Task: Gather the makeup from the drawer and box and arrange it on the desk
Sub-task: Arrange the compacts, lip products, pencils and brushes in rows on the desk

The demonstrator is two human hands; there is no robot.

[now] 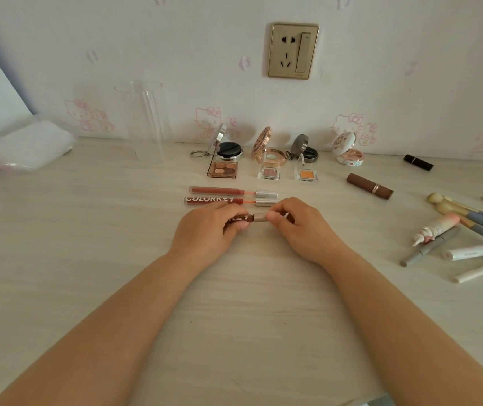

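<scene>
Dark-red lip gloss tube [244, 218] horizontal, pinched at both ends; cap seemingly on.

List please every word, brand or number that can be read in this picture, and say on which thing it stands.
"COLORKEY": on the second lip gloss tube, lying on the desk.
"KEY": the only letters that show on the dark lip gloss tube gripped by the left hand and right hand; fingers cover the rest.
Print on the white tube and the wall socket: too small to read.
</scene>
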